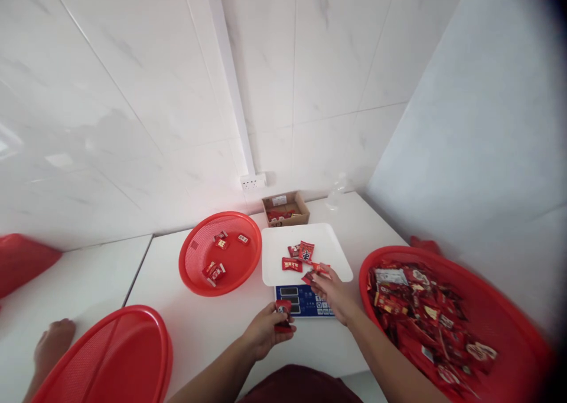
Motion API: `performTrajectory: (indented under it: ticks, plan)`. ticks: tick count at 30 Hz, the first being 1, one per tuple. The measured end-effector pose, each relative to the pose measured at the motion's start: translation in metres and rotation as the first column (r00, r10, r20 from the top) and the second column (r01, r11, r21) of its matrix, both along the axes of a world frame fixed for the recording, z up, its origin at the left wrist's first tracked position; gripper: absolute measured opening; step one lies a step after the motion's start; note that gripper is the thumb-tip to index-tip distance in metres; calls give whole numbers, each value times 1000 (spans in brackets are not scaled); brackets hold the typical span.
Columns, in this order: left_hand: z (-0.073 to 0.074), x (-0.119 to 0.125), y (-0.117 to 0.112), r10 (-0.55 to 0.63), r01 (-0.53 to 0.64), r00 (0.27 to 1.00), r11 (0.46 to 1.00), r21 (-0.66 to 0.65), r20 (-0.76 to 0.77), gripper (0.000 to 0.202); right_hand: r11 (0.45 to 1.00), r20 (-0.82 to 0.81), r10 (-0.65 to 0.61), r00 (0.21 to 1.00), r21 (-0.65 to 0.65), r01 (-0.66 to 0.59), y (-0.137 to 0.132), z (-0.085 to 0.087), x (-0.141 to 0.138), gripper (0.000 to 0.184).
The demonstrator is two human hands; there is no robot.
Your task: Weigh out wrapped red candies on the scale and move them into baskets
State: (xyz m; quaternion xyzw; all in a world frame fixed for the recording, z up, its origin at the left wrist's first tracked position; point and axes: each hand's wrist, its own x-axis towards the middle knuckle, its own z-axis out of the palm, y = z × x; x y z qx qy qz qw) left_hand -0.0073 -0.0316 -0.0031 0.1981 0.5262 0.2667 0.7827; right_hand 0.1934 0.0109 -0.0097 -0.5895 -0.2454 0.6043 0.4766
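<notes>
My left hand [264, 331] is closed on a red candy packet [282, 315], just in front of the digital scale [305, 301]. Over the near right part of the scale's white tray [277, 243], my right hand [332, 291] pinches another red packet [309, 277] between thumb and fingers. Several red wrapped packets [292, 265] lie together on the tray close to those fingertips. Part of the scale's blue keypad is covered by my right hand.
To the right, a large red basket [372, 254] holds a heap of red packets. A red basket [188, 234] with several packets stands left of the scale; another [133, 356] is nearer. Behind are a cardboard box [303, 218] and a clear bottle [337, 191]. Another person's hand [57, 341] shows far left.
</notes>
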Motion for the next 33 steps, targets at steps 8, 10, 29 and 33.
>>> performTrajectory:
  ticks: [8,10,29,33]
  plan:
    - [-1,-5,0,23,-23,1000,1000,-16,-15,29,928,840,65,538,147,-341,4,-35,14,44]
    - [-1,-4,-1,18,-19,1000,1000,-20,-9,29,913,892,89,443,105,-395,5,-36,15,47]
    - [2,-5,2,15,-15,1000,1000,10,-26,31,806,975,170,145,-53,-590,23,-25,14,39]
    - [3,-8,4,17,-16,1000,1000,24,-22,30,887,967,120,224,-3,-462,31,-39,23,43]
